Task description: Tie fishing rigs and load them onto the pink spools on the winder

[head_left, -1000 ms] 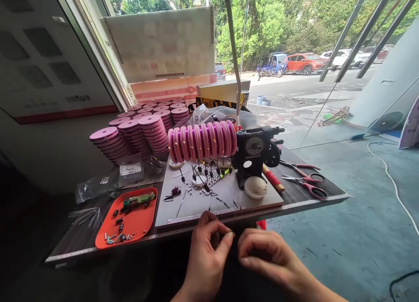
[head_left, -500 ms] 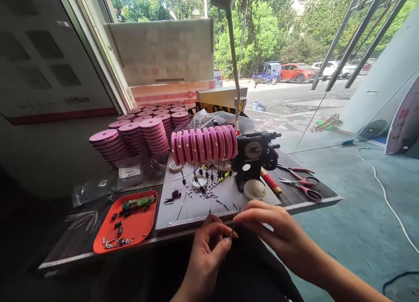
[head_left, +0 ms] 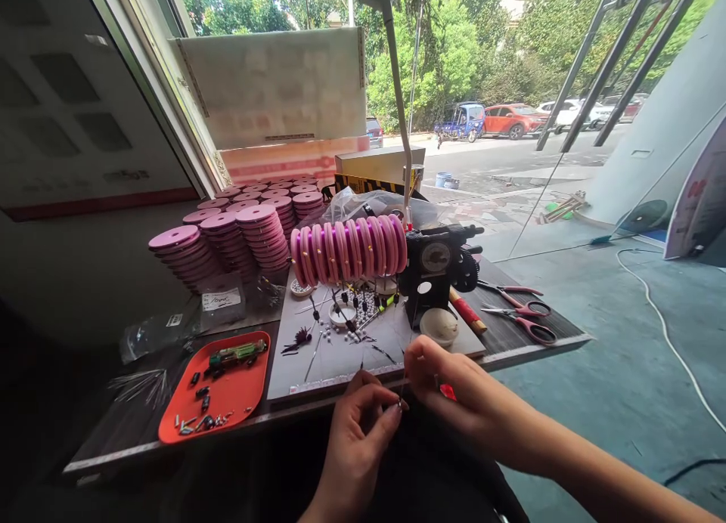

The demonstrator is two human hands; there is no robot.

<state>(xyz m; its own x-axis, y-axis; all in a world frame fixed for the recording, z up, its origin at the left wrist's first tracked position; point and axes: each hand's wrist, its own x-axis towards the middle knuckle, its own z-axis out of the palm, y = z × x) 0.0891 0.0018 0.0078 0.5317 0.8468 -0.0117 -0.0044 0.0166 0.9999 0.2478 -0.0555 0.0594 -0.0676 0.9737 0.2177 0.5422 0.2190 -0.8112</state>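
Two-handed, pinching a tiny, hard-to-identify piece (head_left: 400, 403) between the fingers (head_left: 386, 423) of the left hand (head_left: 358, 440), just in front of the surface (head_left: 504, 346); curling the right hand (head_left: 462, 383) close beside, no telling if gripping anything. Facing pink discs (head_left: 347, 252) lined up beside a black machine (head_left: 425, 292), with an orange tray (head_left: 238, 391) off left.

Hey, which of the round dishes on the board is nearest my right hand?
The cream dish at the foot of the black machine, just beyond your right hand; it looks the largest, and the others sit farther left.
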